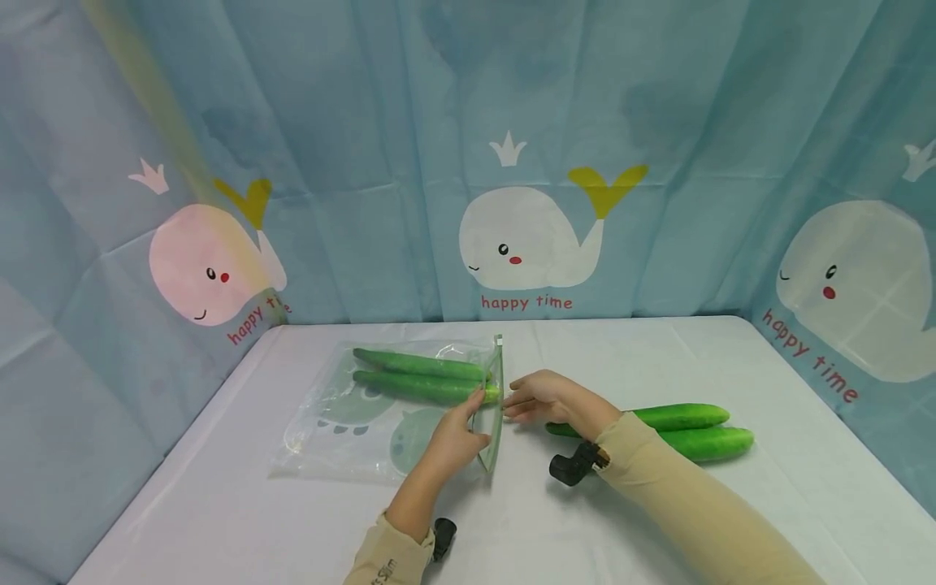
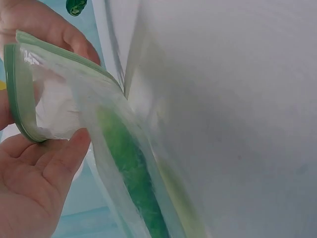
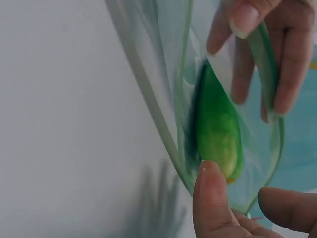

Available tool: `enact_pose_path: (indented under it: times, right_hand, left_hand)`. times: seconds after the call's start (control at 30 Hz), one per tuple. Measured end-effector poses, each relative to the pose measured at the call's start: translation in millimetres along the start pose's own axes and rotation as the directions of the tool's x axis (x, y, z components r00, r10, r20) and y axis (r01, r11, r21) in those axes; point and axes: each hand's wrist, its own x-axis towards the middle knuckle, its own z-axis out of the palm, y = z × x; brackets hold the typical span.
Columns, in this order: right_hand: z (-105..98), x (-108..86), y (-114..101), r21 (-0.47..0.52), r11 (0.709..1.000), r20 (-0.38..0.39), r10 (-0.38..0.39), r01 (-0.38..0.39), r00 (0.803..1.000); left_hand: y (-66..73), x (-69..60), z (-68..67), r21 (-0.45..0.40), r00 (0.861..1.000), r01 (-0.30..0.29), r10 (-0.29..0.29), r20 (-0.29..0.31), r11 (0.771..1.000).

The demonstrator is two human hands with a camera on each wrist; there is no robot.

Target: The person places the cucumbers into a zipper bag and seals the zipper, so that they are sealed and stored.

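Note:
A clear zip bag [image 1: 380, 451] with a green zip edge lies on the table, its mouth facing right and parted. Inside are two cucumbers [image 1: 417, 387], one above the other. My left hand [image 1: 455, 443] holds the bag at its mouth; in the right wrist view its fingers [image 3: 287, 74] stand on both sides of the green strip. My right hand [image 1: 544, 398] is at the mouth from the right, its thumb and finger apart in the right wrist view, with nothing seen between them. The rounded end of one cucumber [image 3: 220, 134] shows just inside the opening.
Two more cucumbers [image 1: 705, 443] lie on the white table [image 1: 570, 536] to the right, partly behind my right forearm. A blue curtain [image 1: 380, 227] printed with whales stands behind and beside the table.

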Motion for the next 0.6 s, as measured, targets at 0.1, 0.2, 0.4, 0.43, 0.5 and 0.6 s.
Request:
enact_pose_path:
  times: [0.1,0.2,0.4,0.43,0.5,0.6]
  right_hand:
    - [-13.0,-10.1,-3.2,-0.038,0.999,0.009,-0.036,0.037,0.999]
    - [-27.6,-21.4,-7.0,-0.090,0.992,0.025,-0.082,0.083,0.996]
    - [-59.2,-41.6,-10.5,-0.192,0.960,0.036,-0.200,0.204,0.979]
    - [-65.1,-44.2,-9.8,-0.211,0.951,0.038,-0.222,0.225,0.974]
    - [-77.3,-49.8,-8.3,-0.260,0.928,0.054,-0.264,0.268,0.963]
    - [-96.6,-57.3,-5.9,-0.340,0.879,0.091,-0.322,0.334,0.942]
  left_hand:
    - [-0.9,0.3,0.7,0.004,1.000,-0.003,0.003,-0.008,1.000]
    - [-0.9,0.6,1.4,-0.006,1.000,0.004,-0.004,-0.007,1.000]
    - [0.9,-0.1,1.1,-0.015,1.000,0.009,-0.009,0.001,1.000]
    - [1.2,-0.4,0.9,-0.013,1.000,0.007,-0.007,0.001,1.000]
    - [1.9,-0.9,0.2,-0.012,1.000,0.005,-0.005,0.002,1.000]
    - [2.1,-1.1,-0.4,-0.011,1.000,0.004,-0.004,0.004,1.000]
